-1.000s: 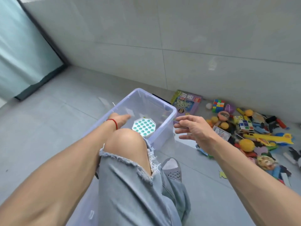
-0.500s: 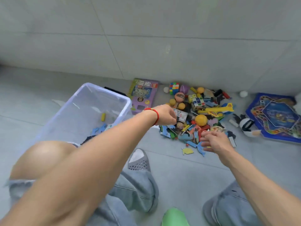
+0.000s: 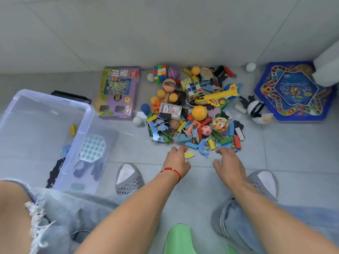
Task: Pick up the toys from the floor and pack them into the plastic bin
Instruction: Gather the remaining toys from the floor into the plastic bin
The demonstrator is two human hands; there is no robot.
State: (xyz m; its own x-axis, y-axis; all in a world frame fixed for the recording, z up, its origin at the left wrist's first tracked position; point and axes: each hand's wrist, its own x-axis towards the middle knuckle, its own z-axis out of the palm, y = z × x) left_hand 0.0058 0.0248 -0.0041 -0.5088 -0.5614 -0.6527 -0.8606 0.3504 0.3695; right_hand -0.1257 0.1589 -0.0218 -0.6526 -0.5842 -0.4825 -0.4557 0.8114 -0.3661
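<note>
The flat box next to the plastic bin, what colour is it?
Purple, with a green edge, seen in the head view: flat box.

Toy pile (image 3: 194, 110) heaped on floor against the wall: balls, cubes, blocks, puzzle pieces; clear plastic bin (image 3: 86, 114) at left, open, upright, holding a few toys.

Pretty plain room: big grey floor tiles (image 3: 201, 189) with thin grout lines under the hands, and past them a pale grey tiled wall (image 3: 146, 30). Light's soft and even, with no hard shadows.
</note>
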